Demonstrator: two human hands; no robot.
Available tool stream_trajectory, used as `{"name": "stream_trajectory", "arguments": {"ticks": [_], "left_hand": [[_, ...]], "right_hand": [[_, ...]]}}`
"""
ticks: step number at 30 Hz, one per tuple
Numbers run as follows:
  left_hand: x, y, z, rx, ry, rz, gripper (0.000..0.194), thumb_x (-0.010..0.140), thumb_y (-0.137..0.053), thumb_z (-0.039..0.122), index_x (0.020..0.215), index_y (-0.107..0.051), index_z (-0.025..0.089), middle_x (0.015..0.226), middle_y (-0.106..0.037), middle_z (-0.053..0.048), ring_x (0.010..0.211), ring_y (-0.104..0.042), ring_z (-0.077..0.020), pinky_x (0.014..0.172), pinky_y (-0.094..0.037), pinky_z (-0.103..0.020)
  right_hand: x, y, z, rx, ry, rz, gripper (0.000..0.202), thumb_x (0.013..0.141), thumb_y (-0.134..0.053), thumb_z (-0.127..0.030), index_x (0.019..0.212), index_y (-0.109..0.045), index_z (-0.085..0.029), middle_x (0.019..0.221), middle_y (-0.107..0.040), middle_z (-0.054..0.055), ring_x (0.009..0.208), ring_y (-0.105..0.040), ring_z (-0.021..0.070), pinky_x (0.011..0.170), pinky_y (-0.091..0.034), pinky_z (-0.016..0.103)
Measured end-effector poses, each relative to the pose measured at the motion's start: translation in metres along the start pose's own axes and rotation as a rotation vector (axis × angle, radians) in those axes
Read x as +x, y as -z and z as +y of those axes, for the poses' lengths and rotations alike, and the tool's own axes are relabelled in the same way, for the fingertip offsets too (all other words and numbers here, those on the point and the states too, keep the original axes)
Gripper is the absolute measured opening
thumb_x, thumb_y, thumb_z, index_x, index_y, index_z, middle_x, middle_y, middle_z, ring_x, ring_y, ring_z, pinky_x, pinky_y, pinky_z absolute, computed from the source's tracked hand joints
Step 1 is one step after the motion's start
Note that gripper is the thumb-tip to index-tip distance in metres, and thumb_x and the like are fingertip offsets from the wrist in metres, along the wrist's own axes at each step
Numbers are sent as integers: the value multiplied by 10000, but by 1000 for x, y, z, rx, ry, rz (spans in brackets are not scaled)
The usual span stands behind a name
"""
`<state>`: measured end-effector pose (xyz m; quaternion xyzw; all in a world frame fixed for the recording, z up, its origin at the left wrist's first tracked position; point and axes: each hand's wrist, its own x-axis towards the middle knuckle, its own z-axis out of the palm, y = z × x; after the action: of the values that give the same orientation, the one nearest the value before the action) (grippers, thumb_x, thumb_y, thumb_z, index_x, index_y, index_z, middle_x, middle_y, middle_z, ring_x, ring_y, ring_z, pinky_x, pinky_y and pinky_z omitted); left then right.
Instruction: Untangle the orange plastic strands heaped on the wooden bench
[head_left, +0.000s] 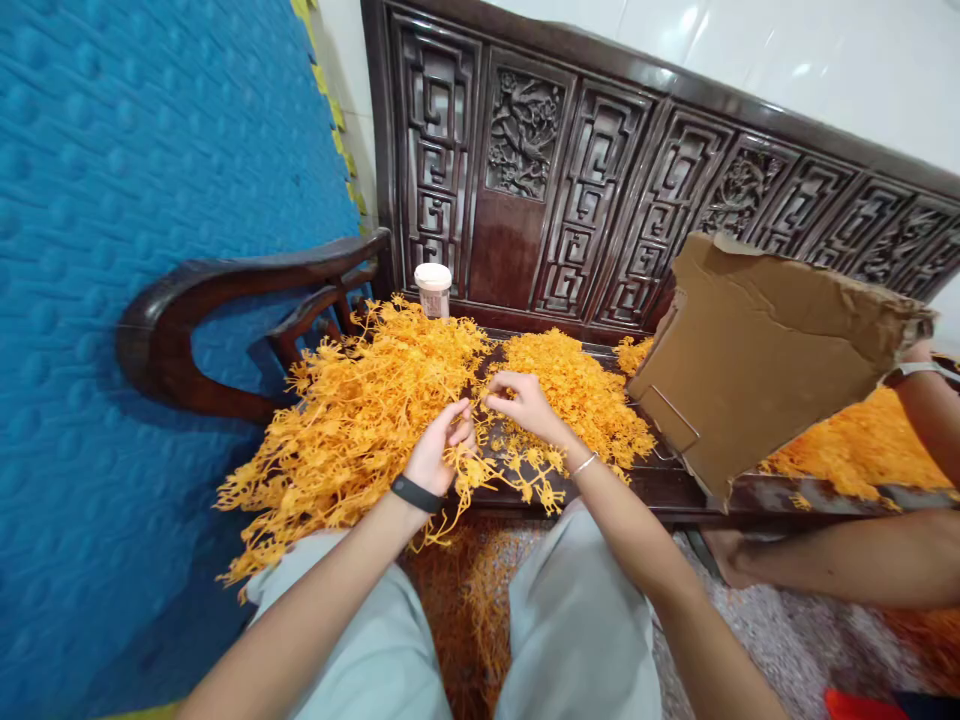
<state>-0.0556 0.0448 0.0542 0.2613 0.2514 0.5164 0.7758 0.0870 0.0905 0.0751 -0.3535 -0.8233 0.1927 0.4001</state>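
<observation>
My left hand (442, 445), with a black band on its wrist, is closed on an orange branching plastic piece (471, 475) whose thin stems hang below the fingers. Close beside it, my right hand (529, 405) is closed in a pinch; what its fingertips hold is too small to make out. A large heap of long-stemmed orange plastic pieces (352, 420) spreads to the left, partly over my left leg. Beyond my right hand lies a pile of small orange pieces (574, 385) on the dark wooden bench (637, 495).
A white-lidded tub (433, 288) stands behind the left heap. On the right, an upright cardboard sheet (780, 350) separates my side from another person's arm (930, 410) and more orange pieces (862, 450). The carved backrest (510, 250) rises behind; orange bits (480, 600) lie on the floor.
</observation>
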Motion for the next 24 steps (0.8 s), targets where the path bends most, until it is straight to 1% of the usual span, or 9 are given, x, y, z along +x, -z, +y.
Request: {"name": "stream_trajectory", "arguments": {"ticks": [2,5,10,14,19,24], "left_hand": [[5,1,-2,1,-8,36,203,762,-506,262,600,-424,172,316,-254,95,281,-246,-48,319,-247,-168],[11,0,-3,-33,-22,45,206,772,-494,260,599,-427,170,307,-255,94,273,-245,-47,312,-231,-164],[18,-3,2,-88,-11,0,203,794,-467,245,607,-437,169,290,-256,94,255,-236,-47,305,-202,-161],[21,-6,5,-92,-40,-18,219,809,-442,237,601,-440,165,285,-256,92,249,-234,-45,309,-196,-162],[27,-6,5,-94,-52,-6,213,798,-461,241,600,-440,167,284,-254,93,250,-238,-43,315,-194,-158],[32,-6,4,-99,-48,8,214,796,-457,242,596,-432,169,278,-249,95,243,-226,-40,312,-179,-155]], "right_hand": [[2,-2,5,-58,18,13,125,706,-544,-163,589,-499,-159,589,-486,-25,579,-443,95,583,-340,218],[5,-4,10,-143,39,51,137,708,-532,-163,582,-479,-166,591,-479,-23,588,-435,101,602,-339,227],[10,-5,11,-264,55,107,149,724,-521,-181,586,-466,-177,597,-488,-16,632,-434,121,660,-340,251],[12,-4,8,-345,50,154,140,738,-513,-191,604,-478,-177,609,-504,-10,669,-435,132,679,-326,263],[15,-3,11,-400,51,147,136,745,-507,-187,610,-491,-174,626,-533,-9,698,-438,137,682,-307,267],[17,-3,13,-499,63,164,156,754,-498,-199,603,-476,-170,628,-529,-8,711,-437,140,680,-286,272]]}}
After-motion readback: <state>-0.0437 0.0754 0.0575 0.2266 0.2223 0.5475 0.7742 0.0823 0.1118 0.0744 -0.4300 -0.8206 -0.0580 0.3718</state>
